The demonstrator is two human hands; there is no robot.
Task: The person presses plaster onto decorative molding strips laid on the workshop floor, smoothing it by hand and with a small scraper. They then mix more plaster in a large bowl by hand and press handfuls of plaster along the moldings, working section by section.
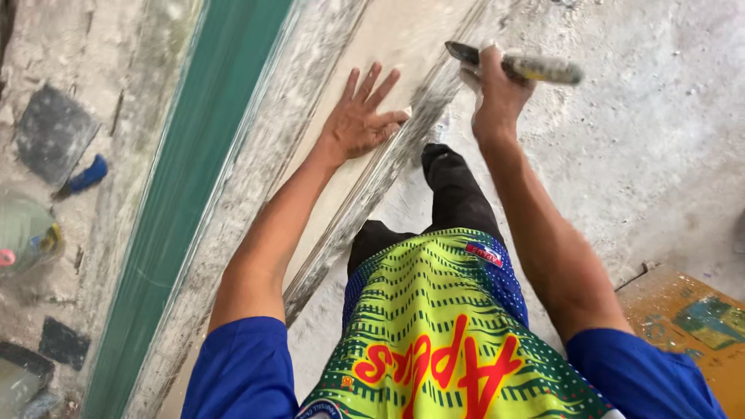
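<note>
Both hands work at the plastered ledge (pixel 388 101): the left hand (pixel 358 118) lies flat and unclenched on it, while the right hand (pixel 497 87) grips what looks like a putty knife (pixel 514 65) just beside its edge, mid-smoothing; next needs a steady scrape.

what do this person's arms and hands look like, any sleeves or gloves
Both arms wear short bright blue sleeves that end above the elbow; the forearms are bare. The left hand and right hand have no gloves, and no watch or rings show.
</note>
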